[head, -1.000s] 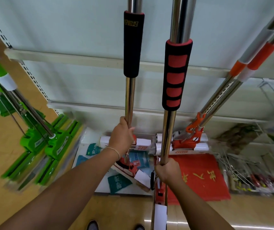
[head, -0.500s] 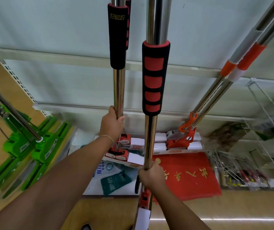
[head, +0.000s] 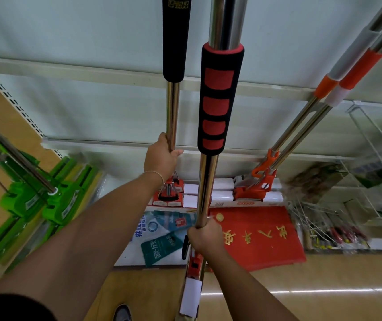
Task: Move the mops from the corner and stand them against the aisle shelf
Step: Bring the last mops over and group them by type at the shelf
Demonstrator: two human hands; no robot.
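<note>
The left hand (head: 162, 158) has its fingers curled round the bare metal pole of a mop (head: 172, 117) with a plain black foam grip, holding it just below that grip. This mop is nearly upright, with its red head (head: 169, 196) down by the foot of the shelf (head: 116, 72). The right hand (head: 205, 237) grips the pole of a second mop (head: 220, 98), the one with the red-and-black grip, well below the foam. Its head (head: 191, 293) hangs close to the person's feet, out over the floor and apart from the shelf.

Both holds sit low on long poles, so the tops are likely to swing. If either hand lets go before the pole leans firmly on a shelf edge, that mop could tip sideways. To the right it would strike the two orange mops (head: 301, 135) already leaning there and perhaps bring them down. To the left, the green mops (head: 35, 200) stand a little further off.

The smooth metal offers little friction against the painted shelf rail, so I judge a slide along it to be a real risk. The heads may also land badly: packaged goods (head: 160, 242) and a red mat (head: 261, 237) lie on the low base, and a head set on slick plastic could skid out. Whether the left mop's head already rests on something firm is hard to tell, since the hand and forearm cover part of it.
</note>
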